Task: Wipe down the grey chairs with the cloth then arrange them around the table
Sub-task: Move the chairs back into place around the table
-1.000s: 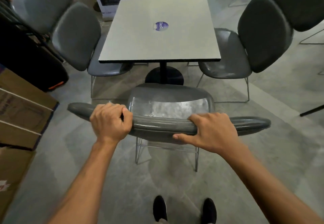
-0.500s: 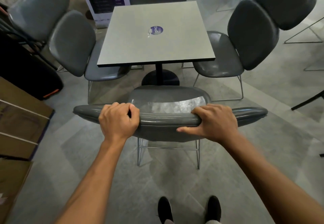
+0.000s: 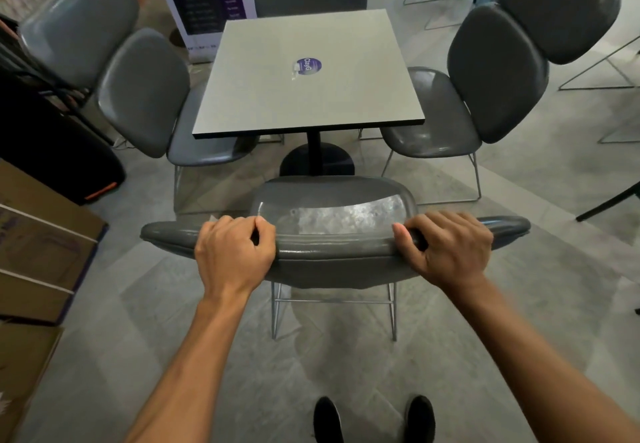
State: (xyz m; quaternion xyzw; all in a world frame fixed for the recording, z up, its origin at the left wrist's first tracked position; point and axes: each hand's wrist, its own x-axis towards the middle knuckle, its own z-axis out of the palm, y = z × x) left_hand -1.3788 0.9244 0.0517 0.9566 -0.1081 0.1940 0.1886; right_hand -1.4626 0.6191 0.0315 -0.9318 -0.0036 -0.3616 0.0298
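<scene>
The left hand (image 3: 235, 252) and right hand (image 3: 446, 248) each clench the top of the backrest of the near chair (image 3: 332, 214), which faces the table's (image 3: 308, 72) near edge. Pushed crooked, its seat could knock the table's base (image 3: 317, 160).

Two bare forearms with no sleeves, left hand (image 3: 235, 252), right hand (image 3: 446, 248), black shoes (image 3: 327, 418) below

Soft, even indoor light. Just beyond my fingers (image 3: 242, 226) a pale glare patch sits on the chair seat (image 3: 346, 215). Below them, a faint shadow spreads on the floor (image 3: 207, 356). Far from my fingers, the frame edges bow and the upper-left corner blurs.
</scene>
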